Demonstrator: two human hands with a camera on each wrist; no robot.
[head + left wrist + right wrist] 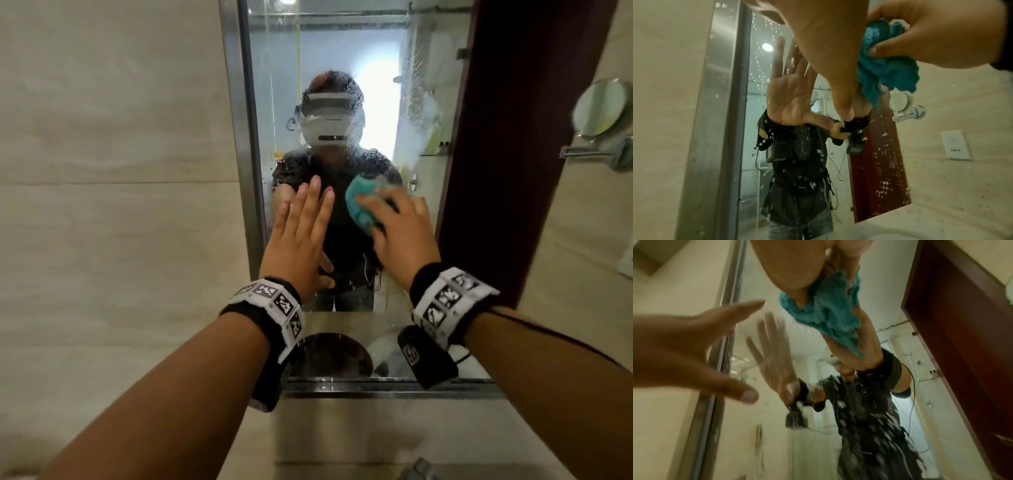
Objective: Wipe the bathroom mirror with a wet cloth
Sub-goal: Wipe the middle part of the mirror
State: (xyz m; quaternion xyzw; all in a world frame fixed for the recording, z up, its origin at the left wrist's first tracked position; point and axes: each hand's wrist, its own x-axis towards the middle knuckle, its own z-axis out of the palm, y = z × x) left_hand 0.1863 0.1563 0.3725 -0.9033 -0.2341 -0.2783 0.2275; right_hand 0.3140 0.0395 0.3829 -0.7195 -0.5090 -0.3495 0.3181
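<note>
Item 1. Bathroom mirror [342, 51]: a tall pane in a metal frame [239, 137], occupying the centre of the head view. Water droplets are showing across the glass, thickest at the lower middle and lower right of the left-wrist view, so much of the surface is probably awaiting the wipe.

Item 2. Teal cloth [359, 205]: bunched terry, sitting at the centre of the head view, slightly right. It is lying between the right palm and the glass, apparently being pressed against it; folds are hanging loose below the grip.

Item 3. Right hand [400, 233]: fingers and thumb are curling round the cloth, pinching it into a wad, probably to keep the wet fabric from slipping while it is rubbing the pane.

Item 4. Left hand [301, 240]: fingers are extending straight and slightly spread, holding nothing, at the left centre of the head view. It is standing very close to the glass; whether the palm is touching cannot be told. Likely it is bracing or steadying the body.

Item 5. Round shaving mirror [599, 106]: hanging on a wall arm at the upper right, well apart from the work.

Item 6. Dark red door [513, 137]: bordering the mirror's right edge.
</note>
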